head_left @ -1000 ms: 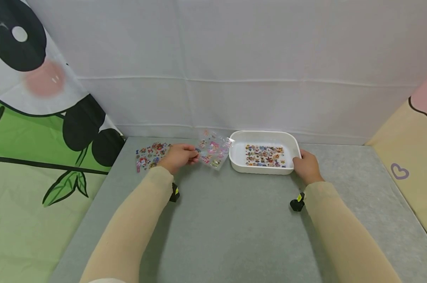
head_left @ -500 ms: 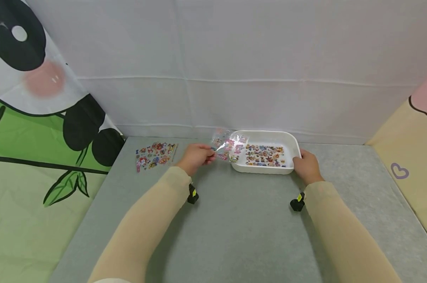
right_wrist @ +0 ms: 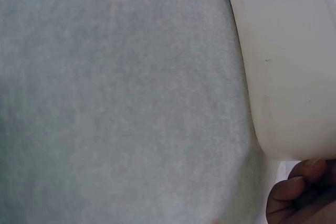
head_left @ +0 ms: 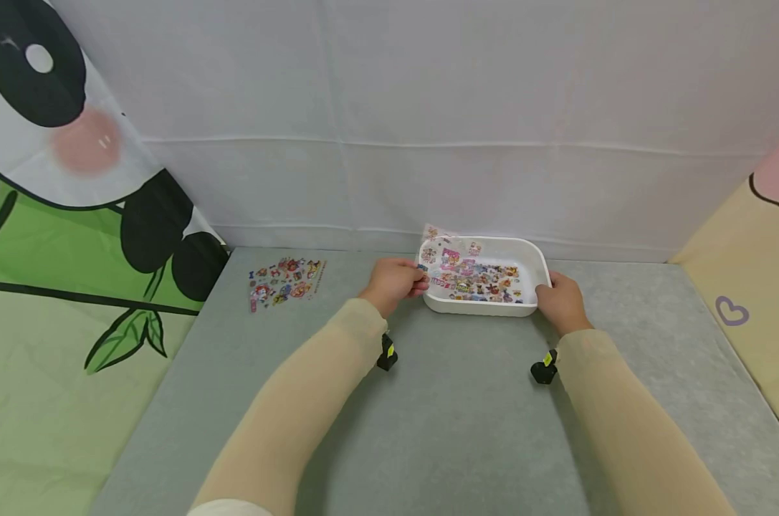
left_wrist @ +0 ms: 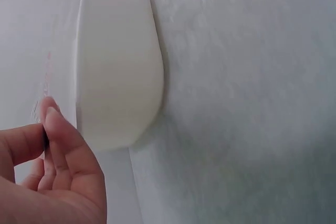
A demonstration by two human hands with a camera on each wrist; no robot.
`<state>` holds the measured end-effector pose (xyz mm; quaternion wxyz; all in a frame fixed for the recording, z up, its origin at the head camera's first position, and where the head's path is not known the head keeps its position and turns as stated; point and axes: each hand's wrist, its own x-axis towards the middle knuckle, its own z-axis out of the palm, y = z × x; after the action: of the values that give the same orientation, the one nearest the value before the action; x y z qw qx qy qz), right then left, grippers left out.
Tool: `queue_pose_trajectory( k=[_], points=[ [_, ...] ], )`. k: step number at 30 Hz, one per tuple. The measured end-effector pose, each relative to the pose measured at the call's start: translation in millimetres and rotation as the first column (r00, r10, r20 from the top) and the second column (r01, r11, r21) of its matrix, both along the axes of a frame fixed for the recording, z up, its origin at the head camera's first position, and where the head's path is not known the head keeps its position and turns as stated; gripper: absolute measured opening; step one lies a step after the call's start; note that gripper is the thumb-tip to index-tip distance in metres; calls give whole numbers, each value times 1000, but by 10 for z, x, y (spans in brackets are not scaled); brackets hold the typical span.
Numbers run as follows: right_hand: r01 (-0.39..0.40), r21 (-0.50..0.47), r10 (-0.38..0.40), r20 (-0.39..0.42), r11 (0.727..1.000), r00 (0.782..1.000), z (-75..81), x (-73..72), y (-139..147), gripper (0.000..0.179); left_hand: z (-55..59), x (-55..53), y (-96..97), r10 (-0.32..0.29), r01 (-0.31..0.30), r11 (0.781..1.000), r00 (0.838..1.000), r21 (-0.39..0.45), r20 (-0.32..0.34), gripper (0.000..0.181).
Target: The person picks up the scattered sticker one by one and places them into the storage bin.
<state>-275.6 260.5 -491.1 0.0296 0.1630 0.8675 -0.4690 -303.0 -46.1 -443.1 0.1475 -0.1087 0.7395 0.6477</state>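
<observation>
My left hand [head_left: 394,284] pinches the edge of a clear sticker sheet [head_left: 450,256] with pink cartoon prints. The sheet lies over the left part of a white plastic tray [head_left: 479,309], its far corner reaching past the back rim. Inside the tray is another sticker sheet [head_left: 499,279] covered in small colourful figures, partly overlapped by the held one. My right hand [head_left: 562,304] grips the tray's right end, thumb at the rim. In the left wrist view, thumb and fingertips [left_wrist: 55,116] meet on the sheet beside the tray wall [left_wrist: 118,61]. The right wrist view shows curled fingers [right_wrist: 307,171] against the tray's end.
A third sticker sheet [head_left: 286,283] lies flat on the grey table [head_left: 466,416], left of my left hand. White cloth [head_left: 389,172] hangs right behind the tray. Printed cartoon cloths stand at the left and right sides.
My left hand has moved right, carrying the clear sticker sheet from beside the tray to over its left part. The right hand and the tray have stayed in place.
</observation>
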Motion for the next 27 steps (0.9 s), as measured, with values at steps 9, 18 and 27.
queue_pose_trajectory(
  k=[9,18,27],
  points=[
    [-2,1,2,-6,1000,1000,14,-4,4,55,84,70,295,12,-12,998,1000,56,-7,18],
    [-4,0,4,-6,1000,1000,12,0,-1,55,47,39,374,52,-52,998,999,-23,8,15],
    [-1,19,1,-8,1000,1000,19,5,-5,53,78,27,418,1,-1,978,1000,-207,0,18]
  ],
)
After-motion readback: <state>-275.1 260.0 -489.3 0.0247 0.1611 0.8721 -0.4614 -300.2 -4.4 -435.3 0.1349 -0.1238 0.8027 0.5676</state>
